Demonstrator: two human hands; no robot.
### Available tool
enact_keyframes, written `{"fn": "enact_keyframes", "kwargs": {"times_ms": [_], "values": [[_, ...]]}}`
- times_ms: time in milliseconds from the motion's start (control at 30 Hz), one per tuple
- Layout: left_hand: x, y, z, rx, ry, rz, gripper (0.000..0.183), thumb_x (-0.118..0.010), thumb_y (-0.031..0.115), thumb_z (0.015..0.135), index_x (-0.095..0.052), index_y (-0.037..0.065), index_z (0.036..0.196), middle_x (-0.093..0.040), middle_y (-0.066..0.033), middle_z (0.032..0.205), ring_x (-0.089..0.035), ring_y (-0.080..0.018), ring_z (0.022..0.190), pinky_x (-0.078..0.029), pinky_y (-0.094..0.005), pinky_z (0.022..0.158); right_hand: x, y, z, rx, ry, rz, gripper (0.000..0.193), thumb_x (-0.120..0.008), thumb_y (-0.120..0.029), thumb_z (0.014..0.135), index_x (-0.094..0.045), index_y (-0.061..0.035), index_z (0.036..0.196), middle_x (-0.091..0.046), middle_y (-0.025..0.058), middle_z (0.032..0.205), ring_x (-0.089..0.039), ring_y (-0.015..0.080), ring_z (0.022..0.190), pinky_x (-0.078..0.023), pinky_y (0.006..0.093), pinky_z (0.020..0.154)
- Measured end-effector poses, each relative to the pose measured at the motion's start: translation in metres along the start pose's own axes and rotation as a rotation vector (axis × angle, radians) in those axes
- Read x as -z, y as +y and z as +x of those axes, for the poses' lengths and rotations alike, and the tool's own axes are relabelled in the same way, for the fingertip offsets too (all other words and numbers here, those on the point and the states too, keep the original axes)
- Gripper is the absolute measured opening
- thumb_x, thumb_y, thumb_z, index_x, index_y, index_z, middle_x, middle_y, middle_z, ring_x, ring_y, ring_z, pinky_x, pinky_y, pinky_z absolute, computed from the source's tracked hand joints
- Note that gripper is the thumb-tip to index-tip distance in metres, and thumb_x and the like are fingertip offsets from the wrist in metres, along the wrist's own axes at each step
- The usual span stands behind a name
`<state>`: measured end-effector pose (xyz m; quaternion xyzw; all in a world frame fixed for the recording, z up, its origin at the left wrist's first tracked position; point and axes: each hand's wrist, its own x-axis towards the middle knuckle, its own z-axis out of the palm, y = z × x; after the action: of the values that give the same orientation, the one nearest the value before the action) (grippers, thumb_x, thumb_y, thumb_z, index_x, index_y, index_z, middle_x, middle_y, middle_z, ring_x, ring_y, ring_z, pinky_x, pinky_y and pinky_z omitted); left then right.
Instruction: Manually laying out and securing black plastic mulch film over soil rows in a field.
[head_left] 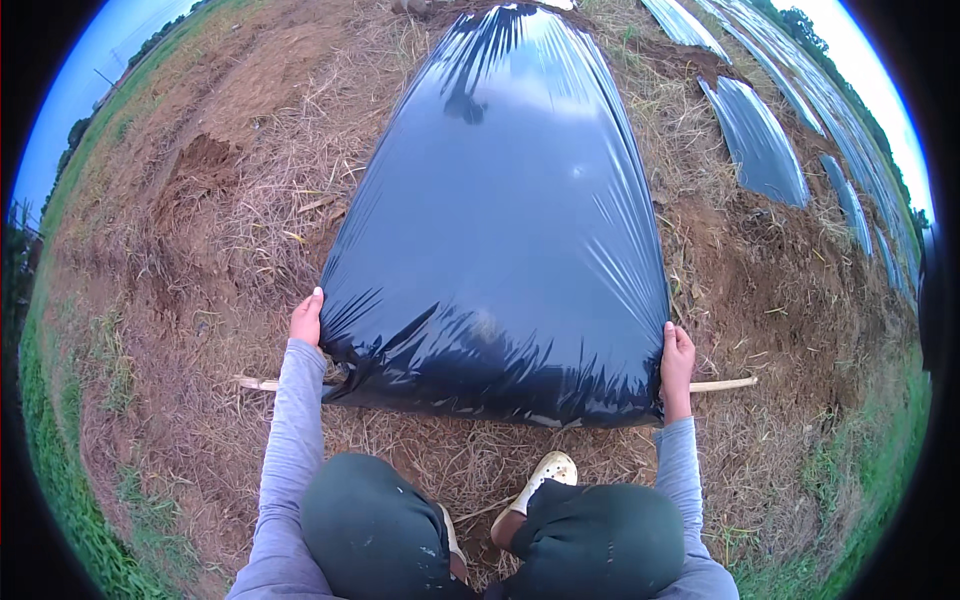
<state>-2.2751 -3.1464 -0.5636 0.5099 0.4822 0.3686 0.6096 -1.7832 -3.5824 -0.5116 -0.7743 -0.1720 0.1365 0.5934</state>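
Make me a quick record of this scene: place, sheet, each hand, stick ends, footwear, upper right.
Place: outdoor field with brown soil and dry grass
Sheet: glossy black plastic film, stretched out ahead of the person, gathered in folds at the near end
Left hand: gripping the film's left edge
Right hand: gripping the film's right edge
Stick ends: pale wood, jutting past both sides of the near end; anything between is hidden
Footwear: cream clog with holes
Upper right: more plastic sheets on the ground

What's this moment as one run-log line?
left hand: grips left edge of black plastic sheet | right hand: grips its right edge | sheet: stretched ahead, wrinkled near hands | pale stick: ends show both sides
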Motion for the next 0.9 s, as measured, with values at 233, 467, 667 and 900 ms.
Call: {"fn": "enact_keyframes", "kwargs": {"times_ms": [233, 467, 667, 900], "values": [[-0.008, -0.059, -0.013, -0.064, 0.075, 0.584, 0.052, -0.047, 0.043, 0.098, -0.063, -0.005, 0.111, -0.068, -0.0116, 0.099, -0.060, -0.0167, 0.093, -0.044, -0.0294, 0.088, -0.018, 0.059, -0.015, 0.106, 0.044, -0.326, 0.034, -0.050, -0.022, 0.100, -0.044, 0.0012, 0.076, -0.033, 0.0013, 0.064, -0.030, 0.0076, 0.065, -0.031, 0.0274, 0.055], [0.002, -0.036, -0.033, -0.017, 0.050, 0.430, 0.045, -0.049, 0.037, 0.100, -0.063, -0.004, 0.113, -0.066, -0.0038, 0.103, -0.058, -0.0110, 0.091, -0.045, -0.0265, 0.086, -0.008, 0.019, -0.024, 0.174, 0.031, -0.478, 0.032, -0.051, -0.019, 0.099, -0.045, 0.0031, 0.077, -0.037, 0.0180, 0.060, -0.029, 0.0194, 0.054, -0.031, 0.0353, 0.051], [0.021, -0.040, -0.038, -0.019, -0.004, 0.411, 0.046, -0.049, 0.038, 0.100, -0.063, -0.004, 0.112, -0.066, -0.0032, 0.099, -0.057, -0.0093, 0.089, -0.045, -0.0252, 0.084, 0.004, 0.017, -0.022, 0.147, -0.002, -0.542, 0.031, -0.051, -0.019, 0.099, -0.046, 0.0023, 0.076, -0.033, 0.0136, 0.057, -0.027, 0.0148, 0.052, -0.028, 0.0340, 0.048], [0.002, -0.114, -0.007, -0.055, 0.099, 0.543, 0.044, -0.048, 0.038, 0.099, -0.065, -0.001, 0.108, -0.069, -0.0081, 0.090, -0.060, -0.0124, 0.085, -0.047, -0.0297, 0.080, -0.048, 0.083, -0.011, 0.176, -0.046, -0.578, 0.028, -0.049, -0.020, 0.098, -0.048, 0.0009, 0.080, -0.049, 0.0250, 0.068, -0.046, 0.0448, 0.063, -0.034, 0.0473, 0.056]]}}
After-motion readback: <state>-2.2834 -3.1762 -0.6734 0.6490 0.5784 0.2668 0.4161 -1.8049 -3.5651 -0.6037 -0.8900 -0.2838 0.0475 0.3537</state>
